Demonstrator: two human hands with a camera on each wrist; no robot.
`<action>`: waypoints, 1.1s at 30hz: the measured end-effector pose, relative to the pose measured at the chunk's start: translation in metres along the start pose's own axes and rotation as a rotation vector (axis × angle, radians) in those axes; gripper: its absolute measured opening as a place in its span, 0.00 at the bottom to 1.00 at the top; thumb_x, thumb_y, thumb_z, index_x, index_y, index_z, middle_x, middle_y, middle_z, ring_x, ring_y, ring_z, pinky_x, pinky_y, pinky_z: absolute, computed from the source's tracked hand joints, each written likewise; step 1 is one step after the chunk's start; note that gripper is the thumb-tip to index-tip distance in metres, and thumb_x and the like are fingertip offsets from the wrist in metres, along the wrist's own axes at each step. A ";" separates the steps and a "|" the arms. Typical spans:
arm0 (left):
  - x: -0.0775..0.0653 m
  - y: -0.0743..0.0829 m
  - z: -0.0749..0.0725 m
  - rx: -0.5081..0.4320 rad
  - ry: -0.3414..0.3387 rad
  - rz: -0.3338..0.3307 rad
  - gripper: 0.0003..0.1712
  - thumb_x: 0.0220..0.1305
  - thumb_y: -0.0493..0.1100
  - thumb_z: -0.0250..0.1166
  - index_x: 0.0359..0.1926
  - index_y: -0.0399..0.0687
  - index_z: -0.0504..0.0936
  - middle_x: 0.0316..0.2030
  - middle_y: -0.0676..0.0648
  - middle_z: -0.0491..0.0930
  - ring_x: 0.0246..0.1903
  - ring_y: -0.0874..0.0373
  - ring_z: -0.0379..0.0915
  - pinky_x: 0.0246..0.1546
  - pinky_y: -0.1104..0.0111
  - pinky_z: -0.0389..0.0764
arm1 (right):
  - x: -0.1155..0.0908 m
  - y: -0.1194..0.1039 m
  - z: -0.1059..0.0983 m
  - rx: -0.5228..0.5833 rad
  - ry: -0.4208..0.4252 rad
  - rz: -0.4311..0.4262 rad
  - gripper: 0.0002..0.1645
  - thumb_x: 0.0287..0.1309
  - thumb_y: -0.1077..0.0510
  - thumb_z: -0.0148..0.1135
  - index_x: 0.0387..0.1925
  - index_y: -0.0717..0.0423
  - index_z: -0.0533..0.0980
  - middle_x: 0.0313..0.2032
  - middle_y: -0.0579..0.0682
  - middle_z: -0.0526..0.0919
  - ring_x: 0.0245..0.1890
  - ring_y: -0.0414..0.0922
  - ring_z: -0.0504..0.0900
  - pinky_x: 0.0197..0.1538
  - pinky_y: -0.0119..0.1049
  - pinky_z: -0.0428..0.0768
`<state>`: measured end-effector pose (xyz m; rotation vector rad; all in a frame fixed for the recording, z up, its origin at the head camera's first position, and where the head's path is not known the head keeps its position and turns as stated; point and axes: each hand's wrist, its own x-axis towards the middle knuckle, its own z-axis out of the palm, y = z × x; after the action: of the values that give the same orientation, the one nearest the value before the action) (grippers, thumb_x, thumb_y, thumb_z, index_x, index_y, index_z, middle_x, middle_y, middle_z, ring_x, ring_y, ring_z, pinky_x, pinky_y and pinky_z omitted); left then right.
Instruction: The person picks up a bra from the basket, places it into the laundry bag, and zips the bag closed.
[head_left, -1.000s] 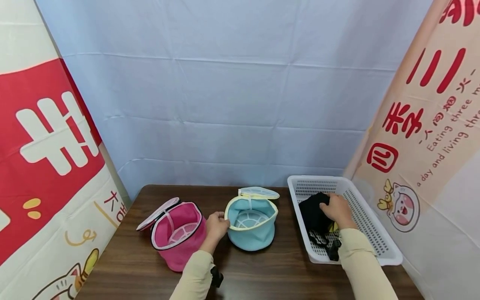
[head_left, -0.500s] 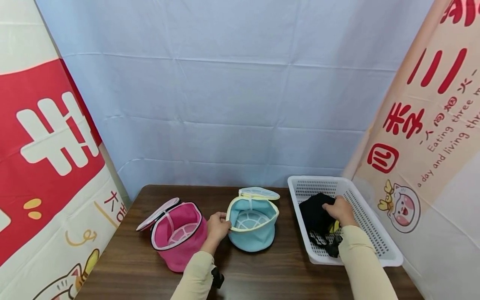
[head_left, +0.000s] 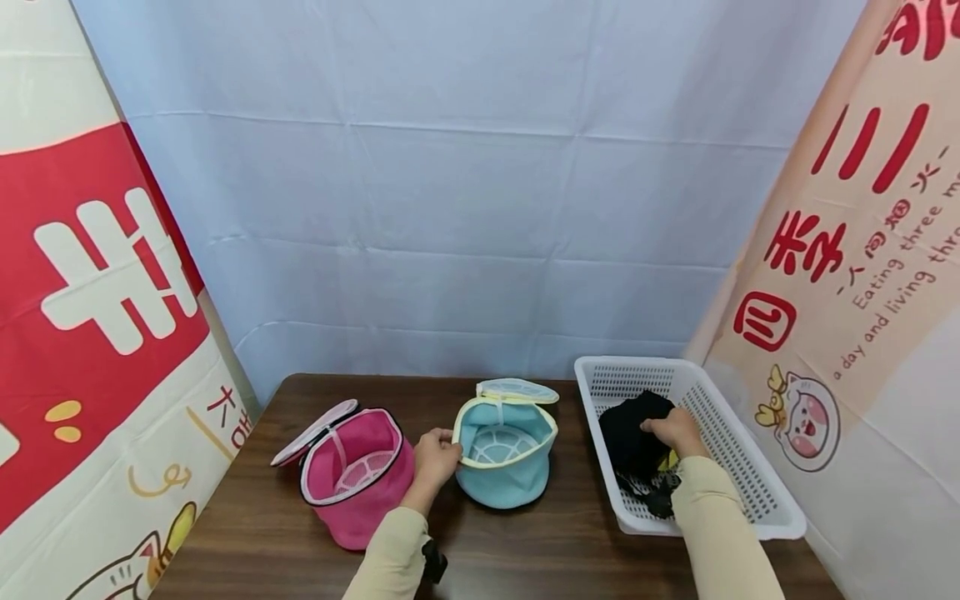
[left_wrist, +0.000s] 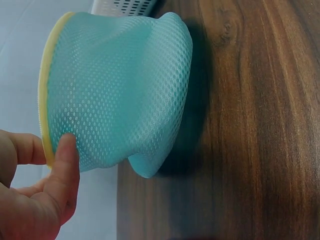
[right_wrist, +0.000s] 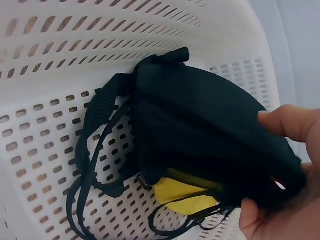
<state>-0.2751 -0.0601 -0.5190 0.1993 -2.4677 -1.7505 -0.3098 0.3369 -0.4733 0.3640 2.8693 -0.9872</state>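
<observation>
A light blue mesh laundry bag (head_left: 510,487) with a yellow zip rim stands upright, its lid folded back and its mouth open. My left hand (head_left: 435,458) pinches the rim at its left side; in the left wrist view a fingertip (left_wrist: 66,145) presses the mesh just outside the yellow edge. My right hand (head_left: 677,432) reaches into a white plastic basket (head_left: 637,362) and grips a crumpled black fabric item with straps (right_wrist: 200,115). Thumb and fingers hold its near end in the right wrist view. A yellow patch (right_wrist: 185,195) and thin black cords show beneath it.
Left of my left forearm a pink mesh laundry bag (head_left: 360,521) with a black-edged rim stands with its lid folded back. All stand on a dark wood table (head_left: 517,558). A pale blue cloth (head_left: 465,208) hangs behind, with printed cloths on both sides.
The whole scene sits slightly lower in the head view. Both hands keep their holds, with only a small shift of the right hand on the black fabric.
</observation>
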 end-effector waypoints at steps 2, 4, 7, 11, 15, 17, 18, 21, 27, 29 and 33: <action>0.000 0.000 0.000 -0.003 0.002 0.003 0.14 0.52 0.30 0.59 0.42 0.29 0.77 0.19 0.46 0.75 0.16 0.58 0.73 0.18 0.68 0.77 | 0.000 0.001 0.002 0.020 0.005 0.023 0.40 0.53 0.56 0.56 0.55 0.88 0.56 0.54 0.82 0.58 0.52 0.73 0.62 0.51 0.58 0.67; 0.001 0.000 0.000 -0.008 0.003 0.004 0.13 0.52 0.30 0.59 0.41 0.29 0.78 0.19 0.45 0.75 0.16 0.58 0.73 0.18 0.68 0.77 | 0.000 0.001 0.002 0.039 0.003 0.036 0.41 0.53 0.57 0.56 0.56 0.87 0.54 0.56 0.82 0.56 0.54 0.73 0.60 0.53 0.58 0.65; 0.001 0.000 0.001 -0.009 0.004 -0.001 0.13 0.52 0.30 0.59 0.41 0.30 0.78 0.19 0.46 0.75 0.16 0.58 0.73 0.18 0.68 0.77 | 0.000 0.003 0.002 0.052 -0.015 0.042 0.42 0.53 0.59 0.55 0.58 0.86 0.51 0.57 0.81 0.54 0.56 0.73 0.58 0.54 0.58 0.65; 0.002 -0.001 0.001 0.006 0.003 0.001 0.12 0.52 0.30 0.60 0.40 0.30 0.78 0.19 0.46 0.74 0.15 0.58 0.73 0.18 0.68 0.77 | 0.001 0.005 0.001 0.035 -0.025 0.030 0.42 0.52 0.60 0.55 0.59 0.86 0.50 0.57 0.82 0.54 0.54 0.72 0.60 0.49 0.55 0.69; 0.003 -0.001 0.001 0.020 0.009 0.011 0.13 0.51 0.30 0.60 0.40 0.30 0.78 0.18 0.46 0.74 0.15 0.59 0.73 0.18 0.68 0.77 | 0.000 0.004 0.000 0.065 -0.036 0.040 0.42 0.53 0.61 0.55 0.60 0.86 0.49 0.57 0.82 0.53 0.50 0.70 0.65 0.39 0.49 0.75; 0.004 0.000 0.000 0.024 0.012 0.014 0.13 0.50 0.30 0.60 0.40 0.30 0.78 0.18 0.46 0.73 0.15 0.59 0.73 0.18 0.68 0.77 | -0.001 0.003 0.000 0.079 -0.035 0.045 0.41 0.53 0.62 0.54 0.59 0.86 0.49 0.57 0.82 0.53 0.48 0.69 0.67 0.36 0.47 0.76; 0.004 0.000 0.000 0.022 0.011 0.014 0.13 0.50 0.29 0.60 0.40 0.30 0.78 0.18 0.46 0.73 0.15 0.59 0.73 0.18 0.68 0.77 | -0.002 0.003 -0.001 0.084 -0.029 0.043 0.40 0.54 0.62 0.54 0.59 0.87 0.50 0.56 0.82 0.54 0.46 0.68 0.69 0.34 0.46 0.77; 0.003 0.000 -0.001 0.015 0.009 0.021 0.14 0.49 0.29 0.59 0.40 0.29 0.78 0.18 0.46 0.73 0.14 0.59 0.73 0.18 0.68 0.77 | -0.004 0.001 -0.002 0.042 0.038 0.015 0.34 0.54 0.62 0.53 0.54 0.87 0.57 0.50 0.82 0.61 0.38 0.66 0.72 0.33 0.47 0.75; 0.000 -0.002 -0.002 0.005 -0.017 0.017 0.14 0.51 0.29 0.58 0.41 0.29 0.77 0.19 0.45 0.73 0.16 0.58 0.73 0.19 0.67 0.77 | -0.009 0.001 -0.005 -0.017 0.159 -0.017 0.19 0.54 0.62 0.56 0.35 0.80 0.68 0.31 0.72 0.72 0.27 0.59 0.72 0.29 0.47 0.72; -0.002 -0.002 -0.003 0.008 -0.024 0.021 0.15 0.51 0.29 0.58 0.42 0.29 0.77 0.20 0.45 0.73 0.16 0.58 0.72 0.19 0.67 0.77 | -0.010 0.001 -0.005 -0.018 0.142 -0.013 0.20 0.55 0.61 0.56 0.36 0.81 0.68 0.32 0.72 0.72 0.27 0.59 0.73 0.28 0.47 0.72; -0.001 -0.003 -0.003 0.013 -0.025 0.030 0.15 0.52 0.29 0.58 0.42 0.29 0.77 0.20 0.45 0.73 0.16 0.58 0.72 0.19 0.67 0.77 | -0.013 0.000 -0.006 -0.035 0.135 -0.016 0.26 0.55 0.60 0.56 0.43 0.84 0.66 0.36 0.75 0.71 0.28 0.59 0.73 0.29 0.47 0.73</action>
<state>-0.2733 -0.0640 -0.5211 0.1412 -2.4863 -1.7364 -0.2969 0.3378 -0.4665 0.4210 3.0097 -0.9485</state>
